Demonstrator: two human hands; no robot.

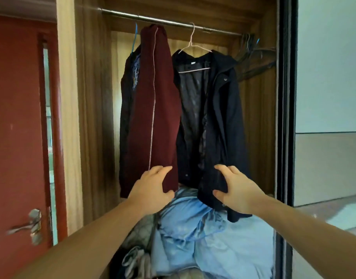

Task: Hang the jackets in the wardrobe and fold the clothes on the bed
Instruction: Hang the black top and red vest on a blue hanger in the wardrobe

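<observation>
Here, maroon jacket [153,109] hanging lengthwise downward, left hand [152,185] gripping its hem, right hand [236,190] clutching navy jacket [219,121].

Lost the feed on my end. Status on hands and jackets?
Left hand grips maroon jacket hem. Right hand grips navy jacket hem. Both jackets hang on the rail. Blue bedding piled underneath.

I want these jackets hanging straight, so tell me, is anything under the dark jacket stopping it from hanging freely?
Yes. The pale blue bedding piled in the wardrobe reaches up to the hem of the dark jacket, which the right hand grips. The maroon jacket, held by the left hand, hangs beside it.
</observation>
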